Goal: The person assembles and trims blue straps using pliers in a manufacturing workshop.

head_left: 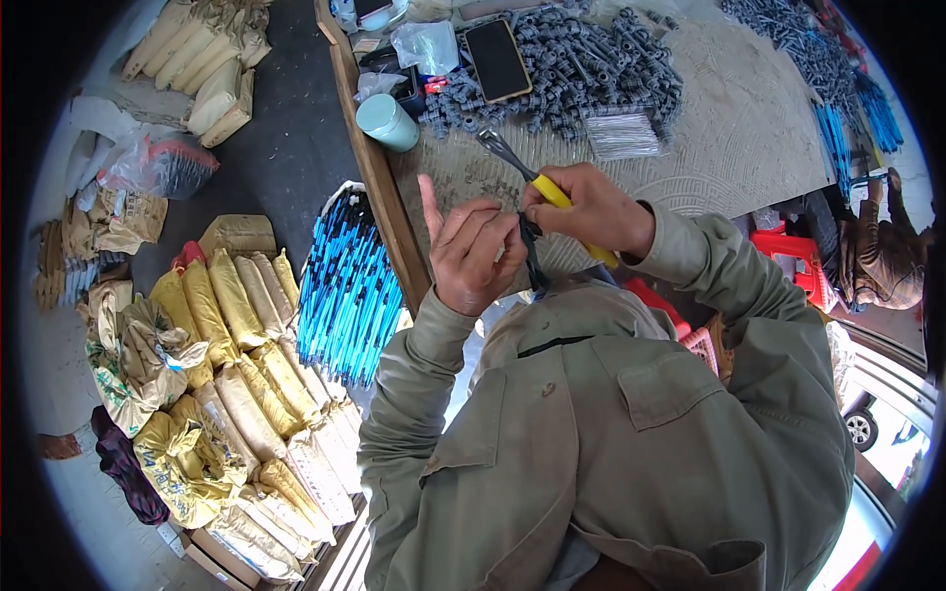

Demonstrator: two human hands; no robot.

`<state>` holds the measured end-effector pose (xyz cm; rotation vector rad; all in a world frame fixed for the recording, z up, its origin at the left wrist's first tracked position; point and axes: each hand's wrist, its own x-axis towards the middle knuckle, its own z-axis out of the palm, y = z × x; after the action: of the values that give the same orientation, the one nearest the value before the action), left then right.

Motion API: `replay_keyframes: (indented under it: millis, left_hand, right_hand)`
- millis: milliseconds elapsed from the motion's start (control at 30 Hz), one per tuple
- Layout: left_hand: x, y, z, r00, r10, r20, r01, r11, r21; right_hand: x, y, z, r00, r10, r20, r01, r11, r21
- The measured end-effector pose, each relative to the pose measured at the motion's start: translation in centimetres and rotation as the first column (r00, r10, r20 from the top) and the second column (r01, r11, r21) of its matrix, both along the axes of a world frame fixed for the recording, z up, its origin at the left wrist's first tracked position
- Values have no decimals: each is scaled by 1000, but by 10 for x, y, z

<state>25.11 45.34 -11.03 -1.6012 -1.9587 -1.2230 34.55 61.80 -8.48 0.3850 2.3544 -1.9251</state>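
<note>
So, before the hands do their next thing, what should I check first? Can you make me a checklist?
1. Yellow-handled tool gripped in the right hand: ok.
2. Fingers away from the tool's metal head: ok, none touch it.
3. Dark piece between the hands held firmly by the left hand: cannot tell, the fingers hide part of it.
4. Phone apart from the tool: ok, there's a gap between them.
5. Thin silver rods lying together: ok, they're in a neat bunch.
6. Grey parts sorted into rows: not ok, they're in a jumbled heap.
</note>
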Motion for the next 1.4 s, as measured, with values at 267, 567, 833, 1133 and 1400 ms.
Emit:
replay_keyframes:
  millis: [267, 567, 833, 1133, 1400]
  left_hand:
    - [1, -2, 7, 993, 12, -114, -18, 999, -47]
    - [1, -5, 4, 986, -5, -169, -2, 999, -44]
    - [-3, -9, 7, 1000, 13, -28, -13, 1000, -24]
    - [0, -9, 23, 989, 41, -144, -62, 987, -145]
    - [2, -7, 12, 991, 50, -127, -57, 997, -56]
  right_hand:
    - [2, 1, -6, 952, 38, -304, 52, 958, 281]
    - [2, -8, -5, 994, -53, -95, 57, 998, 38]
    - [3, -13, -8, 972, -110, -208, 125, 990, 59]
    - [4, -18, 4, 894, 58, -444, 192, 846, 497]
    - [1, -16, -7, 928, -4, -372, 149, 920, 361]
